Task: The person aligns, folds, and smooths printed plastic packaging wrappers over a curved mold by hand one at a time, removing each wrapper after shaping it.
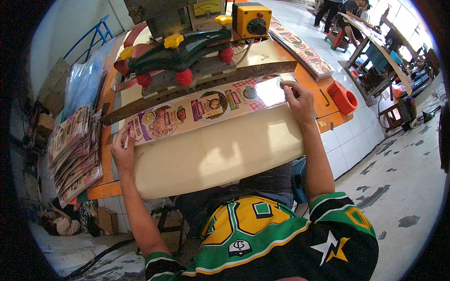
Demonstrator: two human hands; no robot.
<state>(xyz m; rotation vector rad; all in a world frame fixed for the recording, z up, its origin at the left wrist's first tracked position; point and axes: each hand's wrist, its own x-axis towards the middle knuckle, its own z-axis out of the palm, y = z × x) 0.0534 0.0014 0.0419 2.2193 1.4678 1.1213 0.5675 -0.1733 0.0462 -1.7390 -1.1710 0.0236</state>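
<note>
A long printed strip with food pictures (187,114) lies across a cream-coloured sheet (215,150), along the front of a long metal bar (197,86). At the strip's left end my left hand (123,152) pinches the edge between thumb and fingers. My right hand (300,100) grips the other end, its thumb and fingertips closed at the corner. Light glares off the strip near that hand. Above the bar stands a dark green press head (187,52) with yellow knobs and red round fittings.
Stacked printed pieces (77,150) and clear plastic sheets (86,89) lie left. On the orange table (323,105) at right are a hex key (324,97), a red holder (342,97) and a pile of printed strips (302,49). A yellow control box (251,21) sits above. People work far right.
</note>
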